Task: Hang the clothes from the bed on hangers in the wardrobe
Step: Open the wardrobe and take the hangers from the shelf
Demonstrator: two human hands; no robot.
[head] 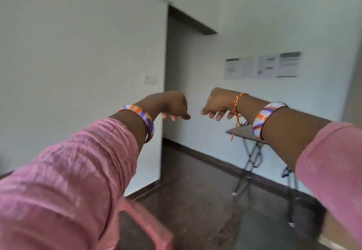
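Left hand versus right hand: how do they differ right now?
The right hand has a red-and-yellow thread tied at its wrist, besides a bangle; the left hand has only a bangle. The right hand's bangle shows more white; the left's shows more orange and purple. Shared: both are raised in front of the wall, wrists bent, fingers hanging loosely down, and neither holds anything. No clothes, hangers or wardrobe are in view.

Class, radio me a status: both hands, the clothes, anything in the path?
Left hand and right hand raised, fingers hanging loose, holding nothing. No clothes, bed, hangers or wardrobe in view. Pink chair low ahead; folding table at right wall.
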